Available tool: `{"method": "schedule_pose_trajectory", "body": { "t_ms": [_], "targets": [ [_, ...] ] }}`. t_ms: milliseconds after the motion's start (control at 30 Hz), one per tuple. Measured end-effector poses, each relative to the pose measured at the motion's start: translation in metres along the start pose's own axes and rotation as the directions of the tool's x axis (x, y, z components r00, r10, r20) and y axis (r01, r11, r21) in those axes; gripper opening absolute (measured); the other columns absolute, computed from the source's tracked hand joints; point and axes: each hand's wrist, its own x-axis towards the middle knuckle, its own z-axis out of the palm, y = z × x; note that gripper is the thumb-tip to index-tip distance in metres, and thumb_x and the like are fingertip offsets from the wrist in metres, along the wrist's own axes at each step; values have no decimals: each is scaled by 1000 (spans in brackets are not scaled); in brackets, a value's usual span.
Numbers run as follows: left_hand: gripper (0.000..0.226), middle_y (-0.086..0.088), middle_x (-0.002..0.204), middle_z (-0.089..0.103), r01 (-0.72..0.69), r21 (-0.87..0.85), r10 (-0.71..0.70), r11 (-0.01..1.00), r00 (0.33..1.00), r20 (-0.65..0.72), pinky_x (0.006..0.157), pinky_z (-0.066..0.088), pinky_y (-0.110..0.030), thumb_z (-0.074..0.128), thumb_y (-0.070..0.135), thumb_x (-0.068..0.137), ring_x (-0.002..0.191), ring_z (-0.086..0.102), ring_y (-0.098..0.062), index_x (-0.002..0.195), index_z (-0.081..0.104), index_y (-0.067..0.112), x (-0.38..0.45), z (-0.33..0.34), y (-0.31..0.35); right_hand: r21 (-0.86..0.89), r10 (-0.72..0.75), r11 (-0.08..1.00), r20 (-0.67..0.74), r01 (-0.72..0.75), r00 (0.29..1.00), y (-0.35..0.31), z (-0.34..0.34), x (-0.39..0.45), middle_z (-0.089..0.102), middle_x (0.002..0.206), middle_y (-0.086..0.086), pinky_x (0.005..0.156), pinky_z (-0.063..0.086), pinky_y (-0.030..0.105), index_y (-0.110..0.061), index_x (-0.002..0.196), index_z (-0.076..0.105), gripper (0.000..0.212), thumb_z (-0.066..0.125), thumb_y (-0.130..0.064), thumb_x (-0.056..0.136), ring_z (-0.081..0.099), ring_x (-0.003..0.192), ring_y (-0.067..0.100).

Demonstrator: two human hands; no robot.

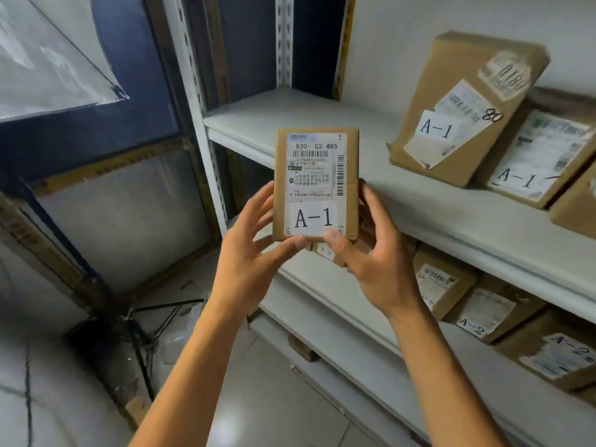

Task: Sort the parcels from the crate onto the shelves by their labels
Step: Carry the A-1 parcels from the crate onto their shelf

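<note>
Parcel [316, 183] labelled A-1 is sitting upright at the centre of the frame, its label facing me, and I am holding it up in both hands in front of the upper shelf [322, 124]. My left hand [248, 250] is pressing against the parcel's left edge, thumb tip curling onto the bottom front corner and the other fingers [258, 201] spreading loosely along the side. My right hand [377, 253] is gripping the lower right corner, thumb lying over the bottom edge of the label and the other fingers wrapping behind the right side. The white label is showing the print 530-C3 885, barcodes and a large A-1 at the bottom.

At the upper right of the frame, a bigger brown box [464, 104] marked A-1 is leaning tilted on the upper shelf, resting against a second A-1 box [545, 156] just beside it. Below, at the lower right, the next shelf [338, 304] is carrying several boxes marked A-2 [483, 314], packed close together. A white perforated upright post [206, 124] is running down the left end of the shelving. In the lower left of the frame, a dark tripod stand [135, 321] is standing on the tiled floor, well apart from the parcel.
</note>
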Motion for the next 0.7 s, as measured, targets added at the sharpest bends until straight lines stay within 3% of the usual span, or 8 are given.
{"method": "schedule_pose_trajectory", "body": {
  "t_ms": [67, 133, 200, 300, 367, 433, 633, 700],
  "targets": [
    [80, 9, 136, 59, -50, 4, 50, 999, 999, 18, 99, 53, -47, 80, 20, 80, 128, 55, -12, 148, 39, 28, 27, 0, -3, -11, -25, 1000, -32, 25, 999, -1, -3, 22, 51, 146, -17, 98, 46, 12, -31, 155, 30, 76, 71, -26, 92, 48, 129, -10],
    [79, 6, 139, 57, -92, -1, 92, 996, 995, 47, 99, 52, -48, 80, 23, 81, 129, 55, -15, 149, 38, 27, 52, 2, -4, -17, -35, 999, -69, 34, 997, -1, -5, 41, 50, 146, -17, 96, 45, 9, -29, 155, 30, 75, 70, -23, 92, 47, 128, -12],
    [79, 6, 141, 56, -137, 16, 135, 991, 988, 69, 97, 54, -44, 80, 23, 83, 130, 54, -15, 149, 37, 26, 78, 6, -7, -67, -60, 996, -128, 52, 990, 3, -8, 60, 50, 145, -17, 101, 45, 13, -29, 154, 31, 74, 70, -23, 92, 46, 131, -9],
    [79, 12, 142, 54, -195, 70, 186, 978, 975, 118, 94, 54, -25, 79, 21, 82, 130, 51, -3, 149, 37, 27, 120, 16, -14, -151, -77, 988, -228, 43, 971, 17, -11, 91, 49, 146, -15, 103, 45, 16, -31, 154, 30, 76, 72, -25, 90, 47, 133, -3],
    [79, 18, 140, 53, -220, 109, 204, 969, 968, 145, 91, 50, -13, 79, 19, 82, 126, 48, 7, 149, 37, 27, 149, 23, -18, -235, -74, 972, -299, 2, 951, 25, -13, 112, 45, 150, -8, 105, 44, 18, -30, 156, 27, 81, 73, -28, 90, 45, 135, 2],
    [75, 21, 134, 53, -222, 121, 199, 967, 964, 175, 88, 47, -5, 77, 16, 83, 123, 49, 7, 147, 39, 28, 176, 30, -26, -308, -43, 948, -363, -76, 931, 30, -10, 129, 42, 151, -5, 107, 44, 21, -31, 157, 25, 84, 73, -27, 89, 43, 137, 6],
    [70, 1, 127, 59, -225, 214, 183, 951, 963, 200, 80, 43, -3, 73, 20, 88, 112, 57, -7, 147, 39, 34, 241, 51, -47, -431, 52, 856, -476, -285, 878, 37, 0, 166, 29, 156, 2, 107, 48, 45, -31, 159, 12, 100, 77, -20, 84, 40, 140, 20],
    [68, -2, 123, 60, -247, 252, 194, 936, 957, 218, 85, 46, -11, 72, 21, 88, 109, 59, -11, 146, 40, 34, 256, 58, -50, -470, 44, 826, -495, -310, 868, 38, 2, 169, 28, 157, 3, 104, 48, 46, -32, 159, 8, 103, 78, -20, 83, 41, 139, 22]
  ]
}}
